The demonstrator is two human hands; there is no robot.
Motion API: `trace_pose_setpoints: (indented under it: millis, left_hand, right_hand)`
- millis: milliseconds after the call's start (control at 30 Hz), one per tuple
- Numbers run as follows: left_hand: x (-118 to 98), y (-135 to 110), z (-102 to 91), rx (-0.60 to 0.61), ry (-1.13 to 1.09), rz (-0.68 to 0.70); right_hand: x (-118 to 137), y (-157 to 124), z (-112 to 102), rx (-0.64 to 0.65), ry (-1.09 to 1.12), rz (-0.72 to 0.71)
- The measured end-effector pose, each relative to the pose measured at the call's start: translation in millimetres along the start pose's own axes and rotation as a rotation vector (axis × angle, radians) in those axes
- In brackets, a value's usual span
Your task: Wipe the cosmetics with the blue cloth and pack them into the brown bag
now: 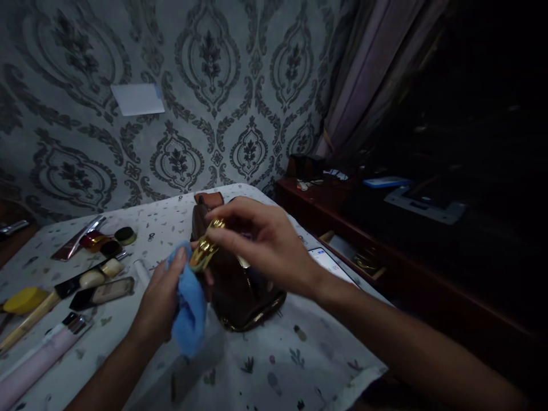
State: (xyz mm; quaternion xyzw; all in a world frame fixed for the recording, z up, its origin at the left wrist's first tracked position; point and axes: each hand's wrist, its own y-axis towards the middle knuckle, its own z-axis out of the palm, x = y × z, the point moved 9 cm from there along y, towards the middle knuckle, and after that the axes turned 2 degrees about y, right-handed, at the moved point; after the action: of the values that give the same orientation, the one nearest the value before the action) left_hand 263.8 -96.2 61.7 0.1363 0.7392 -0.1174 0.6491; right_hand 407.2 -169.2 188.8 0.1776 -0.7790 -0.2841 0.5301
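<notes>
- I have the shiny gold, rounded piece [206,249] up between my hands, above the table's near half.
- My right hand [269,240] has its fingers pinched on the piece's upper end.
- My left hand [160,294] has its fingers clamped on a soft blue cloth [190,314], beside the lower end.
- Beyond, a glossy dark-brown bag [233,291] rests on the white, plant-printed table [240,377].

I'd call this a room in somebody's home, a dim one. The wall in front of me is papered in grey damask wallpaper [250,151], all big scrolled medallions, and a pale purple curtain [363,74] hangs beside it. A white cloth [240,371] printed with little plants and pineapples covers the surface below, with personal odds and ends like small round containers [125,235] strewn across it. Over on the right stands dark reddish furniture [295,197], a small drawer [378,274] pulled out.
</notes>
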Motion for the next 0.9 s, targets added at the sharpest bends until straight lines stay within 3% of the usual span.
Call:
trace_pose_setpoints:
  millis: [133,267,433,633,767,900]
  left_hand:
    - [-25,2,28.1,0.164,0.308,0.288]
    - [-27,-4,29.3,0.162,0.484,0.440]
    - [-18,-4,25.3,0.132,0.473,0.421]
    - [-11,-2,25.5,0.161,0.457,0.416]
    - [-8,-3,23.7,0.174,0.454,0.440]
    - [-8,-1,23.2,0.186,0.464,0.427]
  right_hand:
    - [-20,19,-42,-0.084,-0.057,0.075]
    - [-51,35,-59,-0.090,-0.349,0.089]
    - [-97,53,-38,0.173,-0.777,0.188]
    - [-128,56,-10,0.488,-1.045,0.285]
    - [-140,57,-3,0.572,-1.122,0.296]
    - [-135,64,-4,0.550,-1.145,0.252]
